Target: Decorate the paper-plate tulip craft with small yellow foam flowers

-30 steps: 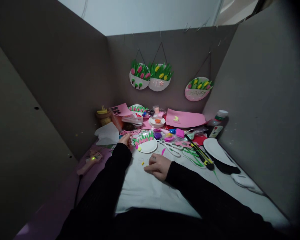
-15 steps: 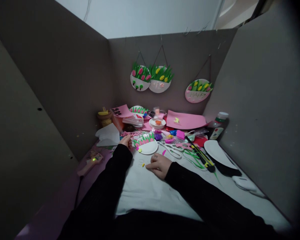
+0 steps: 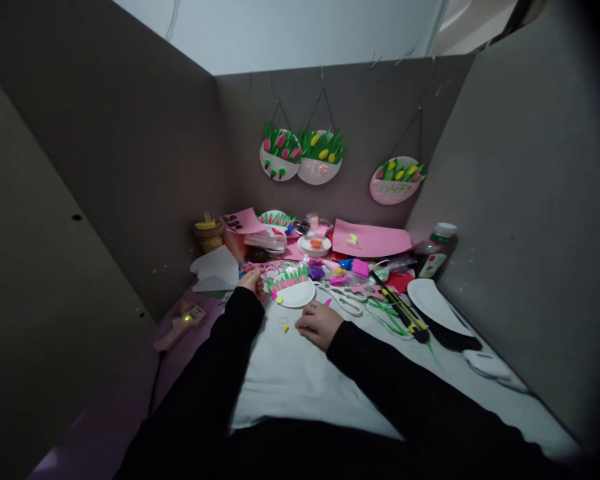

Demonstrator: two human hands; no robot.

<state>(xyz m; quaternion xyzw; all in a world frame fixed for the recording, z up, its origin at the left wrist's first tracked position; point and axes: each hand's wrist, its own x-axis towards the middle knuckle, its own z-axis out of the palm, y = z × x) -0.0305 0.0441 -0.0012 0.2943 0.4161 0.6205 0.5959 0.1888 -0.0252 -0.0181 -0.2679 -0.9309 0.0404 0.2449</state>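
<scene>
A white paper plate [image 3: 296, 291] with green paper grass and pink tulips along its top lies on the white table sheet [image 3: 290, 380]. My left hand [image 3: 253, 280] rests at the plate's left edge with fingers curled; what it holds is hidden. My right hand [image 3: 319, 322] lies just below the plate, fingers bent down and pinched on the sheet next to a small yellow piece [image 3: 286, 328]. Both arms wear black sleeves.
Scissors [image 3: 347, 299], a yellow-and-black utility knife [image 3: 404, 313] and green paper strips lie to the right. A glue gun [image 3: 177, 328] with a lit lamp sits at the left. Pink sheets, small pots, a dark bottle [image 3: 434, 251] and three hanging tulip plates fill the back. Grey partitions stand all around.
My right hand has slid a little away from me, toward the plate, and its fingers have drawn closer together. The left hand has stayed at the plate's edge.
</scene>
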